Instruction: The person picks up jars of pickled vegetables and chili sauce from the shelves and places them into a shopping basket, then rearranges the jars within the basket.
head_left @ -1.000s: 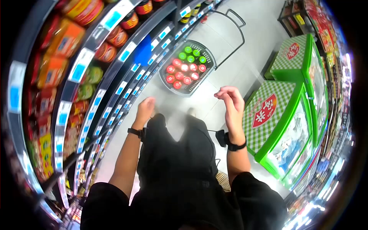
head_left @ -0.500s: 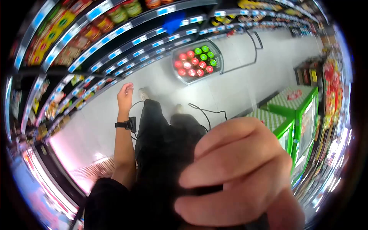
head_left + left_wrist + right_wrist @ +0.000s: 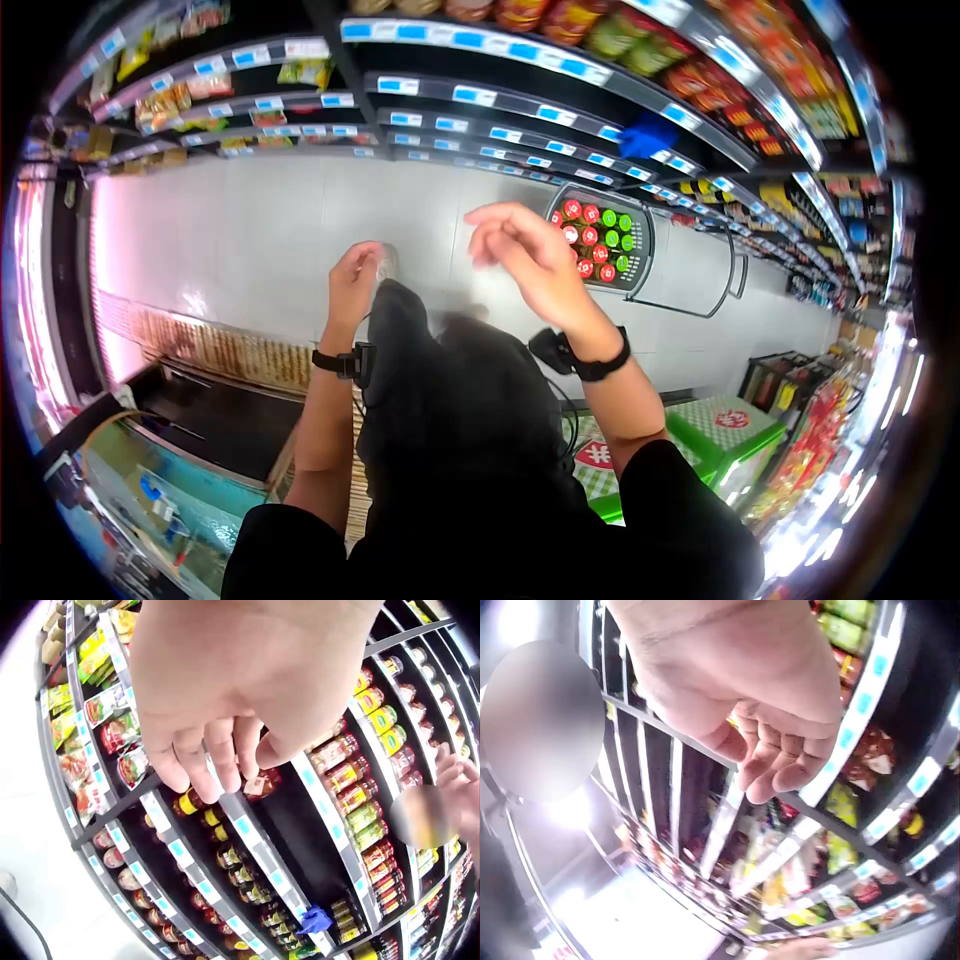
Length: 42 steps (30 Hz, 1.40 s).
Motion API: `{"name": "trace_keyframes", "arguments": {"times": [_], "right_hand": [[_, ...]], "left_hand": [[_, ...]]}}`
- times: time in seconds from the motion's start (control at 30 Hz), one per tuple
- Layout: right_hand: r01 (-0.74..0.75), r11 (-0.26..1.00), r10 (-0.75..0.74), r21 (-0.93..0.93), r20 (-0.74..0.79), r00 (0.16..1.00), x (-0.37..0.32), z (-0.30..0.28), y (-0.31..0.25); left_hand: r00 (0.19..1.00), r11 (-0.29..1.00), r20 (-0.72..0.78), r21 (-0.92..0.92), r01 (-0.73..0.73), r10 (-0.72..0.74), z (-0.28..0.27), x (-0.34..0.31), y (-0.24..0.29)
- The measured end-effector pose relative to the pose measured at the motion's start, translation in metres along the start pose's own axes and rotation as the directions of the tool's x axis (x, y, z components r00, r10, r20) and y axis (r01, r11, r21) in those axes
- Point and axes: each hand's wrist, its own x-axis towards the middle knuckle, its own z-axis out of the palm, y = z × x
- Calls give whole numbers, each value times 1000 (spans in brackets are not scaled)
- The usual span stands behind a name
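Observation:
Both hands are empty. The left hand [image 3: 355, 285] hangs over the pale floor with its fingers loosely bent, also seen in the left wrist view as a hand [image 3: 240, 690] in front of shelves. My right hand [image 3: 535, 260] is raised ahead of the body, fingers relaxed and slightly curled. In the head view it overlaps the left side of a grey shopping basket [image 3: 649, 240] on the floor. Jars with red lids [image 3: 601, 254] and green lids [image 3: 625, 222] fill the basket. The right wrist view shows the right hand [image 3: 742, 690] with nothing in it.
Long shelves [image 3: 480, 40] with packets and jars run across the front; a blue item [image 3: 648, 136] hangs at one shelf edge. The basket's long handle [image 3: 690, 308] lies out to the right. Green checked freezers [image 3: 725, 425] stand right, a glass tank [image 3: 190, 510] at the lower left.
The view has turned left, so the shelves now lie across the front and the basket sits to the right. The right hand, close before the camera half a second ago, has dropped away ahead.

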Motion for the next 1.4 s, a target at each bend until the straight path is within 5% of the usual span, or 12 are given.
{"name": "trace_keyframes", "arguments": {"times": [0.1,0.23,0.27,0.33,0.4,0.43,0.63,0.77,0.83,1.03,1.13,1.4], "right_hand": [[-127,984,115,-124,-101,988,62,-15,97],[52,852,-134,-521,-121,983,179,-51,144],[-74,859,-50,-507,-227,973,210,-55,135],[74,639,-428,-766,-274,861,286,-99,163],[-123,412,-477,-903,-329,815,345,-137,166],[-37,352,-495,-935,-220,841,367,-140,157],[-55,728,-395,-683,-484,781,428,-122,179],[128,836,-386,-534,-406,828,432,-169,196],[105,802,-435,-588,-454,778,410,-153,196],[364,903,-415,-227,-674,611,313,-118,186],[269,942,-326,-201,-746,581,264,-115,191],[279,960,-142,-13,-882,448,155,-87,222]], "left_hand": [[1000,999,-10,-33,7,-7,-7,34,-28],[983,976,16,120,-182,181,-22,86,-56],[972,958,18,165,-236,236,-30,100,-63],[958,942,1,185,-281,286,-42,133,-75],[972,962,-12,145,-232,236,-57,152,-86],[969,961,-24,138,-239,245,-62,162,-94],[974,970,11,88,-227,227,-71,195,-105],[952,961,127,-40,-275,277,-42,221,-56],[860,864,86,-78,-498,503,-10,243,-29],[699,704,-138,287,-650,702,82,342,63],[584,537,-79,505,-675,808,94,393,58],[743,360,173,790,-497,646,79,467,51]]}}
